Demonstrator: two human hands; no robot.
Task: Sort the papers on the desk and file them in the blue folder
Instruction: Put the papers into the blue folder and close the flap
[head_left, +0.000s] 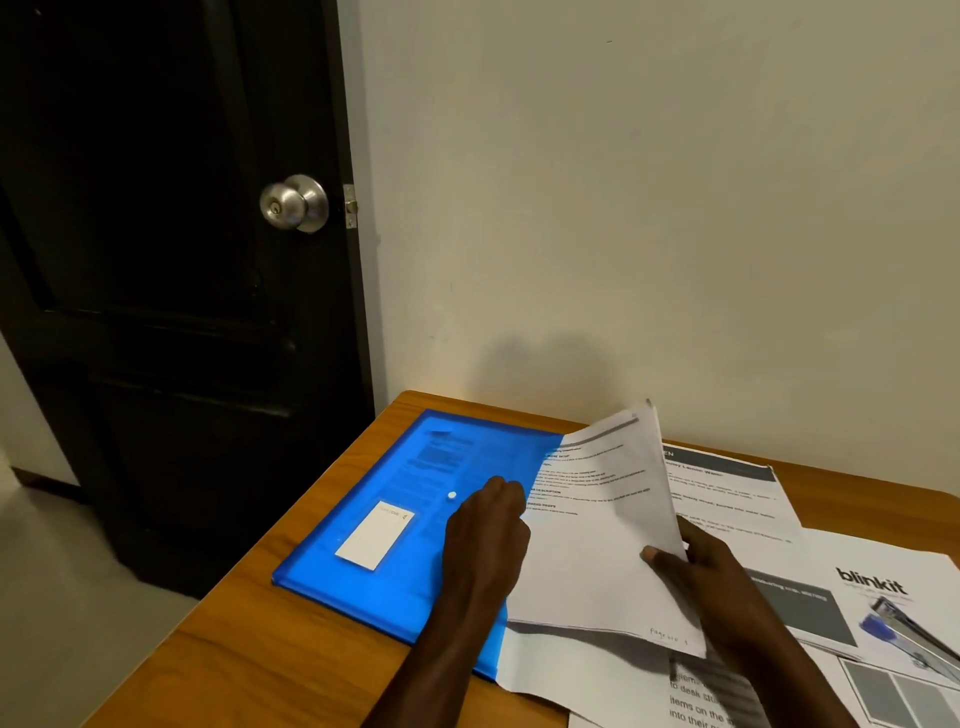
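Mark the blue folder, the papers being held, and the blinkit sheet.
blue folder (405, 592): head view, bare cover near its front edge.
held papers (597, 561): head view, blank middle of top sheet.
blinkit sheet (872, 582): head view, on the logo.

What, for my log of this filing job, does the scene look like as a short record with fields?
folder: blue folder, flat on the desk, print showing through
held: sheaf of papers, lifted, pinched by the right hand
support: left hand on the folder at the sheaf's edge; grip unclear
rest: loose papers lying to the right, one printed "blinkit"
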